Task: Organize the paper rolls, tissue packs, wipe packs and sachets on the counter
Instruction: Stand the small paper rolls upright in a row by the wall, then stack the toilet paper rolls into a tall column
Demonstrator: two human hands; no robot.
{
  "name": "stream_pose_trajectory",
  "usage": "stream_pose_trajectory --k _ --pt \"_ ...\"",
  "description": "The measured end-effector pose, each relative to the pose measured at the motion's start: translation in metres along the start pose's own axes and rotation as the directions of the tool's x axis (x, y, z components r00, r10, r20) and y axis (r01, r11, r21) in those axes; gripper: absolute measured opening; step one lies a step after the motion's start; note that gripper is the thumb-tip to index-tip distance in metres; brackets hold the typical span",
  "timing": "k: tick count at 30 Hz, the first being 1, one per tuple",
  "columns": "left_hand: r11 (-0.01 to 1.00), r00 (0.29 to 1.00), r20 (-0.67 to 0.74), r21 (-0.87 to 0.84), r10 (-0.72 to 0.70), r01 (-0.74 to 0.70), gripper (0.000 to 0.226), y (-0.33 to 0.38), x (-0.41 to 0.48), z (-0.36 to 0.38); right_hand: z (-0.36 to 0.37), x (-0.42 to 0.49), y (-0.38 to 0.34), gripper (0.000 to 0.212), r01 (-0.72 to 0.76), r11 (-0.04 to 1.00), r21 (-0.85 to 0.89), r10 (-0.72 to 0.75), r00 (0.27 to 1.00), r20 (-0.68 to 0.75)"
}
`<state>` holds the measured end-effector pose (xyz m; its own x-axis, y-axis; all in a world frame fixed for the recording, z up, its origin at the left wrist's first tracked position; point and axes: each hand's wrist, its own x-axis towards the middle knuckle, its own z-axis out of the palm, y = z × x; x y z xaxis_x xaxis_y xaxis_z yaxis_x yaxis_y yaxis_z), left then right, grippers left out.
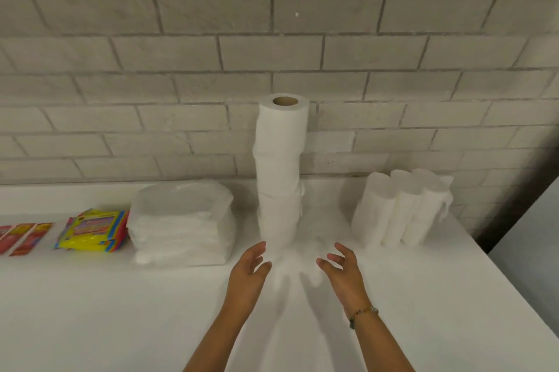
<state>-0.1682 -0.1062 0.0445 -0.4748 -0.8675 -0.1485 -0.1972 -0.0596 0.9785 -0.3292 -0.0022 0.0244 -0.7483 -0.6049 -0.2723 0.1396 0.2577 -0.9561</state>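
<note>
Both hands are hovering low over the plain white counter (121,326), nearest the camera, and they're the closest things to the stack of white toilet paper rolls (279,172). That stack is my landmark. The left hand (248,273) is sitting just in front of the stack's base, slightly to its left, fingers spread and loose, gripping nothing. The right hand (343,273) is hanging in front and to the right of the stack, also spread wide and empty, with a thin beaded bracelet (361,314) on the wrist. The two hands are apart, palms sort of facing each other, and neither is touching the rolls.

The stack itself is standing upright, three rolls high, right up near the grey brick wall (272,38), with the cardboard core showing on top. Just left of the stack a clear-wrapped pile of white tissue packs (181,226) is resting. Further left of that, a yellow, red and blue wipe pack (92,231) is lying flat, and past it the red sachets (22,237) are lying at the frame edge. Right of the stack, well apart, three white paper rolls (399,209) are leaning together in a row.
</note>
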Motion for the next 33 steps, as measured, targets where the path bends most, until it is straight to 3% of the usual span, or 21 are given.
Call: stream_pose_trajectory --k 7,13,18,23,29,33 --pt "0.999 0.995 0.091 0.034 -0.044 0.041 0.065 -0.012 0.031 -0.049 0.061 -0.020 -0.006 0.061 0.030 1.000 -0.007 -0.030 1.000 0.010" --pt "0.999 0.984 0.177 0.046 -0.027 0.019 0.086 0.001 0.070 -0.037 0.072 0.002 -0.024 0.083 0.089 0.990 -0.113 -0.089 0.996 0.007" --pt "0.999 0.974 0.221 -0.020 -0.045 0.050 0.094 0.023 0.110 -0.023 0.068 0.049 -0.045 0.107 0.106 0.977 -0.183 -0.094 0.993 0.073" --pt "0.996 0.952 0.292 0.030 -0.094 0.089 0.097 0.040 0.133 -0.013 0.073 0.084 -0.056 0.122 0.166 0.961 -0.219 -0.129 0.976 0.173" --pt "0.997 0.949 0.310 0.057 -0.061 0.045 0.084 0.043 0.134 -0.007 0.085 0.102 -0.052 0.094 0.215 0.951 -0.222 -0.166 0.961 0.222" --pt "0.997 0.947 0.313 0.046 -0.068 0.057 0.082 0.050 0.122 -0.006 0.089 0.103 -0.045 0.096 0.212 0.951 -0.224 -0.175 0.969 0.175"
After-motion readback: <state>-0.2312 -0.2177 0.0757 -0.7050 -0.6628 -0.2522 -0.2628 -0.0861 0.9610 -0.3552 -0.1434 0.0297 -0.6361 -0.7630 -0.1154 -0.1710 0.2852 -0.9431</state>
